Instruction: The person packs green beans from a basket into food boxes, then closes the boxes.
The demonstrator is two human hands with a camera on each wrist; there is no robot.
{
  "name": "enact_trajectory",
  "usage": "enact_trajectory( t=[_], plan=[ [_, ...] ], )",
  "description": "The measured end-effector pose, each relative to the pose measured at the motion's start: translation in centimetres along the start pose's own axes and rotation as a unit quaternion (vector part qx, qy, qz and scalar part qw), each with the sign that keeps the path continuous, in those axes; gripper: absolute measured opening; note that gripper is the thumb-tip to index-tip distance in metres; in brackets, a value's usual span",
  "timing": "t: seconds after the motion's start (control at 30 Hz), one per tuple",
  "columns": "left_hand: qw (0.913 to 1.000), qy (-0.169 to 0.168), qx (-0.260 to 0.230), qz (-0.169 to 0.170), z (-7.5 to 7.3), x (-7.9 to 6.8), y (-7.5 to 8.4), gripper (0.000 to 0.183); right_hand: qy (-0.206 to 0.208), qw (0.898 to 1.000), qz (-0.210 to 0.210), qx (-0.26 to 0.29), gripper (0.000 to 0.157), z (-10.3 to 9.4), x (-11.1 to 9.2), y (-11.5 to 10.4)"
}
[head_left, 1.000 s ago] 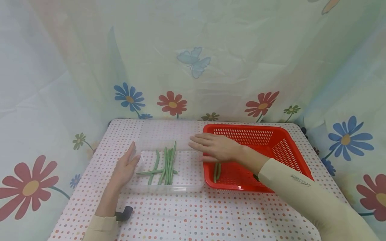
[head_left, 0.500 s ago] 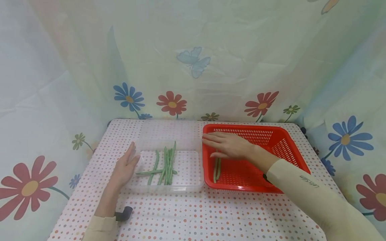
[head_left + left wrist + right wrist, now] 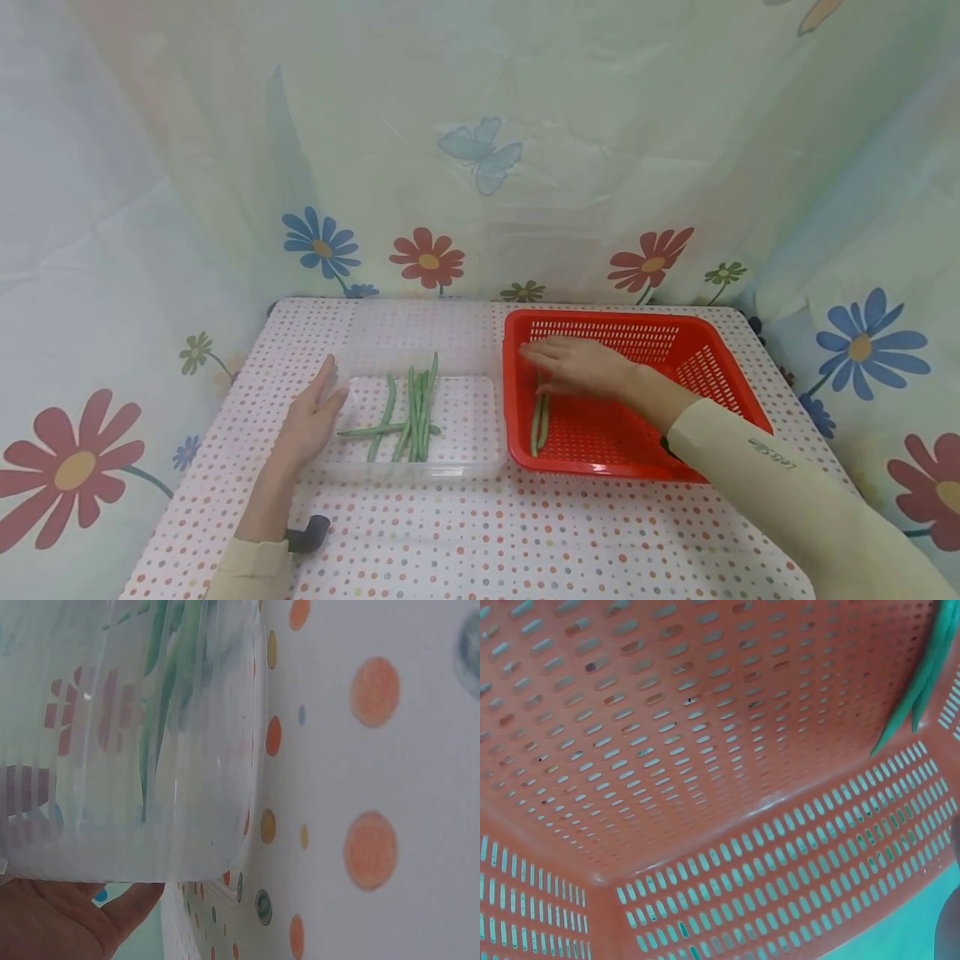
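A person's two bare hands worked over a worktop (image 3: 420, 542) covered in small coloured dots. The left hand (image 3: 306, 421) was at the left side of a clear plastic box (image 3: 450, 469), its fingers straight and its thumb held apart; whether it touched the box wall could not be told. Inside the box lay several green beans (image 3: 417, 417): a narrow bundle running front to back, another bean slanting at its left, and one lying crosswise. One tip of the bundle reached past the back edge, towards a see-through panel (image 3: 420, 329) extending behind the box. Just beside the box, on its right, sat a red slotted basket (image 3: 600, 442). Two more beans (image 3: 540, 425) lay side by side along its left end. The right hand (image 3: 585, 367) was above them, its fingers stretched fairly straight towards the basket's left wall, hiding the beans' far ends; contact with them could not be made out. That raised wall stood between these beans and the box. The right forearm, in a cream sleeve (image 3: 735, 458), crossed the basket's front right rim and covered part of its inside. A dark wrist device (image 3: 309, 533) jutted out near the left cuff. Behind everything hung a pale curtain (image 3: 585, 167) printed with flowers and a butterfly.
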State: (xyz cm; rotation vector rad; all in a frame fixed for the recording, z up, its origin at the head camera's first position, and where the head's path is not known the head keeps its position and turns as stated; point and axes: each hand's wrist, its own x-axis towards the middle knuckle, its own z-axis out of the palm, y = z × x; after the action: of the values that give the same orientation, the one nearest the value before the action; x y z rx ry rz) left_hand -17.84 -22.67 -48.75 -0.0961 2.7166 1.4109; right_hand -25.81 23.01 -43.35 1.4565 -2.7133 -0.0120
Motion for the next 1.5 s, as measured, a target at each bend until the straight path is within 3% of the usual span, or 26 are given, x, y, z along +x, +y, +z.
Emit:
enact_trajectory(
  t=[0.4,0.6,0.77,1.1,1.33,1.5],
  plan=[
    [1.0,-0.001,0.0,0.001,0.1,0.1,-0.1,0.066,-0.133,0.99,-0.024,0.044,0.054,0.8,0.2,-0.4],
    [0.9999,-0.003,0.007,0.008,0.0,0.0,-0.2,0.067,-0.155,0.986,-0.04,0.04,0.052,1.1,0.5,-0.7],
    [0.9999,-0.001,0.006,0.014,0.0,0.0,-0.2,0.067,-0.16,0.985,-0.03,0.052,0.042,1.4,0.5,-0.7],
    [1.0,0.001,0.009,0.005,0.0,0.1,-0.3,0.066,-0.136,0.985,-0.014,0.107,0.034,1.8,0.6,-0.3],
    [0.9999,0.001,0.013,-0.001,-0.1,0.1,-0.2,0.066,-0.06,0.995,-0.06,0.052,0.036,1.2,0.2,-0.3],
    [0.9999,0.004,0.013,-0.006,0.0,0.1,0.0,0.066,-0.002,0.998,-0.058,0.018,0.045,0.7,-0.1,-0.1]
  ],
)
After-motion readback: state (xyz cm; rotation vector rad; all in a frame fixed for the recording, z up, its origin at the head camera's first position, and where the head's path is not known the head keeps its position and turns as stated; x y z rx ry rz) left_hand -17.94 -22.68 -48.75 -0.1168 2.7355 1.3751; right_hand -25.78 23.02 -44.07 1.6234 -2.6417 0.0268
